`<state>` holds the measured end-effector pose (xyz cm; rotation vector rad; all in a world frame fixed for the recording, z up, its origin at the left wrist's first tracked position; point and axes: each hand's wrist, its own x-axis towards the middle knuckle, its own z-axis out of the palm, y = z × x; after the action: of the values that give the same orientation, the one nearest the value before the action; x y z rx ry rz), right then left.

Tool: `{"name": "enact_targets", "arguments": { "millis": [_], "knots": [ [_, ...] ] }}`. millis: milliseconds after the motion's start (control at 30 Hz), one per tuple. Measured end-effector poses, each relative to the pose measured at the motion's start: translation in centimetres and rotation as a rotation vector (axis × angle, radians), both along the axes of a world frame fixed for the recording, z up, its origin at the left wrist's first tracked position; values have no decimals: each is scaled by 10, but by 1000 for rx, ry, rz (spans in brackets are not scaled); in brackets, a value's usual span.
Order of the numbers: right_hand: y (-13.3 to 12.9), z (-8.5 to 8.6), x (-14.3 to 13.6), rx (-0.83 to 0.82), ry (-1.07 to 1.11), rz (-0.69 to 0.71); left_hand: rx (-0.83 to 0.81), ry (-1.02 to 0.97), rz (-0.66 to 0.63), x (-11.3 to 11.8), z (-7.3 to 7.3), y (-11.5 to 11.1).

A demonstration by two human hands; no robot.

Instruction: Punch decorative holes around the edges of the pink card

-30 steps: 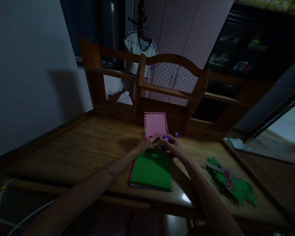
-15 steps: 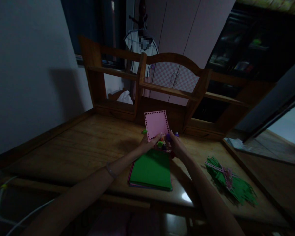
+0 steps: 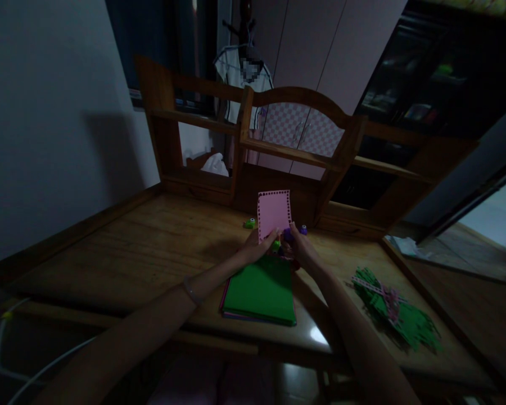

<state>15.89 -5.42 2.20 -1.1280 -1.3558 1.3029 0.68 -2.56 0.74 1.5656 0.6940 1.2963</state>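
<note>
A pink sheet of paper (image 3: pixel 274 214) stands up from my left hand (image 3: pixel 255 247), which pinches its lower part between thumb and fingers. Small dark punched holes run along its edges. My right hand (image 3: pixel 301 247) is closed around a small purple hole punch (image 3: pixel 287 234) at the sheet's lower right corner; its shape is partly hidden by the fingers. Between and below the hands sit several small coloured pieces, among them a green one (image 3: pixel 275 246). A stack of coloured paper with a green sheet (image 3: pixel 259 292) on top lies under my wrists.
Behind the hands are a small green object with an eye (image 3: pixel 250 223) and a purple one (image 3: pixel 303 229). Green paper cuttings (image 3: pixel 405 315) with pink strips lie at the right. A wooden shelf unit (image 3: pixel 287 149) rises along the back of the table (image 3: pixel 152 247).
The pink sheet has shifted slightly right and turned more upright, showing narrower. More of the green object behind it is exposed. My hands stay near the same spot.
</note>
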Motion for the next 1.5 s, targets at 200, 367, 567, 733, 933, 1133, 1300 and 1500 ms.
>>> {"name": "enact_targets", "arguments": {
  "millis": [200,367,567,733,933,1133,1300,1500],
  "knots": [
    [-5,5,1,0,-19,-40,-5,20,-50,1,-4,3],
    [-7,6,0,10,81,-27,60,94,-59,2,-6,4],
    [-2,-2,0,35,154,-58,29,125,-42,1,-5,2],
    [2,-6,2,13,176,-110,8,132,-37,0,-6,2],
    [0,-4,2,9,197,-73,26,103,-73,0,-4,0],
    [0,-4,2,8,186,-74,51,83,-72,1,-4,2],
    [3,-6,3,-12,177,-103,57,139,-38,0,-8,6],
    [5,-7,4,-20,193,-115,97,176,-69,-1,-9,9]
  ]
}}
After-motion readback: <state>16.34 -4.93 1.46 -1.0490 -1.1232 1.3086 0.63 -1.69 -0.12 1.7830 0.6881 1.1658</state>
